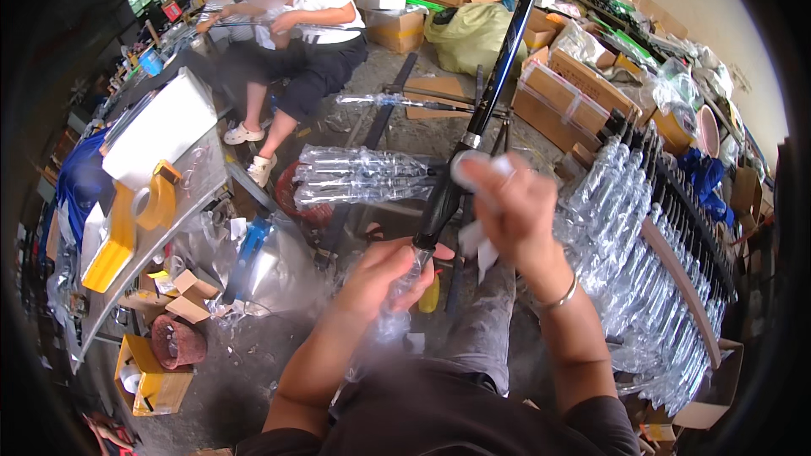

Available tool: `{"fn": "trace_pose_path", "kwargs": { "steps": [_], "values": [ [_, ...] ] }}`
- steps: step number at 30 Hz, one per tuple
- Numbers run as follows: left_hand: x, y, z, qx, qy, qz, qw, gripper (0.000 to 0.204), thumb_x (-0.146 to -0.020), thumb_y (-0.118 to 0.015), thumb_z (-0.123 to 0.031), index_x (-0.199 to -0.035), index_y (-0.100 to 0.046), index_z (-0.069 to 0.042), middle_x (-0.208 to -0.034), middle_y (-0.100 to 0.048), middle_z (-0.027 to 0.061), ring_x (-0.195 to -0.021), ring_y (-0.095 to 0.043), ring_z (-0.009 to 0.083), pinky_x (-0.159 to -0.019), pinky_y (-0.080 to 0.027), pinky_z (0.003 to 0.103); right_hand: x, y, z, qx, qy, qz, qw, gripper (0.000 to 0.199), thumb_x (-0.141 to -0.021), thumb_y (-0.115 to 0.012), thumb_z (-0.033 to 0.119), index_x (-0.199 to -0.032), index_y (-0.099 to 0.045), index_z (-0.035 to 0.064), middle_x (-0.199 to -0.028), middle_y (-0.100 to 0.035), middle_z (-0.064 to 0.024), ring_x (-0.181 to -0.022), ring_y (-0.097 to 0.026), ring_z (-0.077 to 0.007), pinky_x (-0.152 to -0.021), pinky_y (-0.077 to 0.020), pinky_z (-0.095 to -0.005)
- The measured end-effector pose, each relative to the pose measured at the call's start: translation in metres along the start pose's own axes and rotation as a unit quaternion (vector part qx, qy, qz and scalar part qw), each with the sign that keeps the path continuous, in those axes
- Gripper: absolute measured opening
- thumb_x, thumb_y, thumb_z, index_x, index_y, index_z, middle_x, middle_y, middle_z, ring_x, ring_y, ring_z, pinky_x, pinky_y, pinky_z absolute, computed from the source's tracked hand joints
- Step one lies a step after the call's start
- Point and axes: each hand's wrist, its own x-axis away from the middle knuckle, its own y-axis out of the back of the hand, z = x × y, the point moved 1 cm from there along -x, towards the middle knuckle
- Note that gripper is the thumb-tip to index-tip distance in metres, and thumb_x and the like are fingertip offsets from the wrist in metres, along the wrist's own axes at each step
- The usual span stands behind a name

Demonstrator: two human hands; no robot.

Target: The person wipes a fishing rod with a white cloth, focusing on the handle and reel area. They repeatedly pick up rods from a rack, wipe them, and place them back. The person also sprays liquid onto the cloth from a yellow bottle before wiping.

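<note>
Hands meet near the middle of the view around a long black tube point(494, 89), which runs from the centre up toward one o'clock. The left hand point(390, 274) sits just below centre, its fingers curled closed around the tube's lower end, where clear bubble wrap point(395, 308) is bunched and trails down toward six o'clock. The right hand point(507, 207), slightly toward three o'clock from the left one, is partly closed, with the fingers pinching a white strip of wrapping point(477, 241) against the tube; its fingertips are blurred, so exactly how tight that pinch is cannot be told. A thin bangle point(559, 297) circles the right wrist.

At nine o'clock from the hands, a bundle of wrapped parts point(359, 176) lies across a red bin. Further out at nine o'clock stands a workbench point(182, 194) carrying a yellow tape dispenser point(135, 215) and a white foam roll point(160, 131). At three o'clock a rack point(676, 228) holds a dense row of parts already covered in bubble wrap. At eleven o'clock another person point(296, 34) in a white shirt sits working, and cardboard boxes point(557, 93) pile up from twelve to two o'clock.
</note>
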Motion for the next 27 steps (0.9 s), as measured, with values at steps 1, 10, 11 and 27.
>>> {"fn": "trace_pose_path", "kwargs": {
  "steps": [1, 10, 11, 27],
  "values": [
    [-0.004, -0.004, -0.003, 0.011, 0.004, 0.018, 1.000, 0.058, -0.103, -0.045, -0.041, -0.123, -0.050, 0.013, -0.072, -0.050, 0.0038, -0.045, -0.040, 0.0065, -0.039, -0.033, 0.021, 0.003, -0.001, 0.004, -0.003, 0.021, 0.003, 1.000, 0.041, -0.067, -0.071, 0.003, -0.108, -0.066, 0.0095, -0.066, -0.051, -0.0040, -0.050, -0.055, -0.0170, -0.042, -0.0471, -0.0325],
    [-0.005, 0.007, 0.003, 0.164, 0.054, 0.107, 0.979, 0.068, -0.102, -0.039, -0.050, -0.119, -0.050, 0.015, -0.061, -0.041, 0.0004, -0.040, -0.033, 0.0036, -0.035, -0.025, 0.021, 0.009, -0.013, 0.014, -0.187, 0.001, -0.029, 0.982, 0.045, -0.066, -0.064, -0.014, -0.106, -0.068, 0.0063, -0.079, -0.060, -0.0098, -0.059, -0.055, -0.0243, -0.050, -0.0453, -0.0339],
    [-0.005, 0.008, 0.005, 0.161, 0.060, 0.099, 0.980, 0.069, -0.102, -0.040, -0.050, -0.119, -0.050, 0.015, -0.060, -0.041, 0.0003, -0.040, -0.033, 0.0036, -0.035, -0.025, 0.021, 0.017, -0.015, 0.016, -0.218, -0.024, -0.005, 0.976, 0.043, -0.067, -0.064, -0.014, -0.105, -0.068, 0.0065, -0.080, -0.061, -0.0097, -0.061, -0.056, -0.0251, -0.051, -0.0459, -0.0336],
    [0.000, 0.002, 0.002, 0.035, 0.094, -0.022, 0.995, 0.066, -0.099, -0.047, -0.050, -0.115, -0.053, 0.014, -0.063, -0.045, 0.0026, -0.040, -0.034, 0.0051, -0.036, -0.025, 0.022, 0.028, -0.007, 0.013, -0.129, -0.041, -0.011, 0.991, 0.046, -0.065, -0.061, -0.012, -0.107, -0.068, 0.0056, -0.085, -0.064, -0.0138, -0.061, -0.056, -0.0266, -0.053, -0.0460, -0.0337]
  ]
}}
